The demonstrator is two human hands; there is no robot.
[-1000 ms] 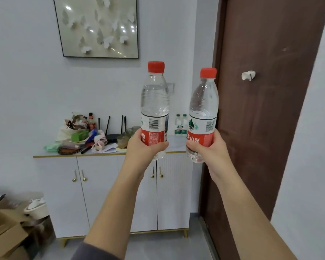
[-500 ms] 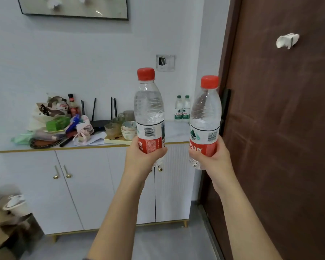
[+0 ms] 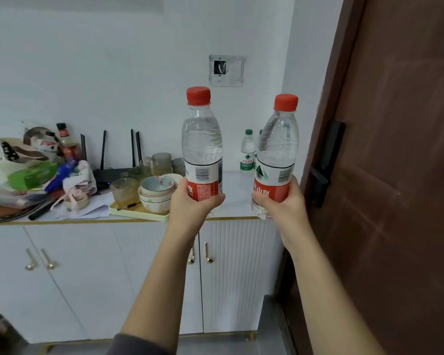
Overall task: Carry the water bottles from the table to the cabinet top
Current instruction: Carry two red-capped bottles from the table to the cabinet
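Two clear plastic water bottles, round and smooth, each with a red cap and a red-and-white label. Left bottle [image 3: 201, 147] upright in the left hand [image 3: 190, 204], fingers wrapped tight round the red part of the label. Right bottle [image 3: 277, 149] nearly upright in the right hand [image 3: 286, 204], gripped the same way, low down. Hands apart, side by side, bottles not touching. Both held up in the air in front of the cabinet top [image 3: 237, 193], not resting on it.

Behind, by the wall on that pale smooth top, two small bottles [image 3: 248, 152] with green caps and green labels. To the left, a stack of round bowls [image 3: 157, 192] on a flat cream tray [image 3: 135, 213], cloudy glass cups [image 3: 123, 189] just beside. Further left, a black box with thin sticks [image 3: 108, 172] and a messy heap [image 3: 34, 172] of bags and packets. Below, white cabinet doors with shiny gold handles [image 3: 207, 253]. On the right, a dark brown door [image 3: 395, 175].
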